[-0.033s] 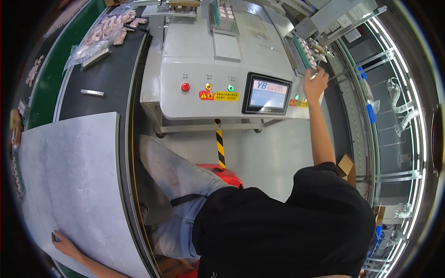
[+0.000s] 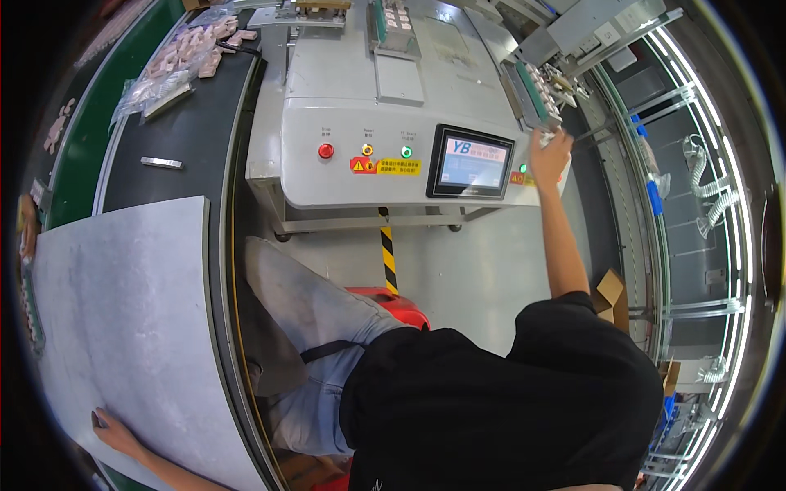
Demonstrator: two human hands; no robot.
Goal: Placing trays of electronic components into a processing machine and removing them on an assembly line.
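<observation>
at the far left we rest our left hand (image 2: 117,435) on the pale grey panel (image 2: 139,311), near its edge; it looks a little curled, and we cannot tell whether it grips anything. it serves best, we judge, as a quiet support. beyond the panel, on the dark counter (image 2: 213,131), a metal bar (image 2: 162,164) lies by itself, with a heap of pink pieces (image 2: 182,61) farther up. in the middle stands the machine (image 2: 327,186), with a red button (image 2: 327,151), a green button (image 2: 407,152) and a touchscreen (image 2: 472,164) on its front, so we should keep our reach clear of these. at the right, the long fixture (image 2: 534,90) with a green side carries a row of pale pieces (image 2: 550,97), and our right hand (image 2: 550,157) is at its near end, bent at the knuckles; whether it pinches a piece we cannot tell. we would do well to touch lightly there, leave the rest of the row undisturbed and avoid brushing the machine's edge
</observation>
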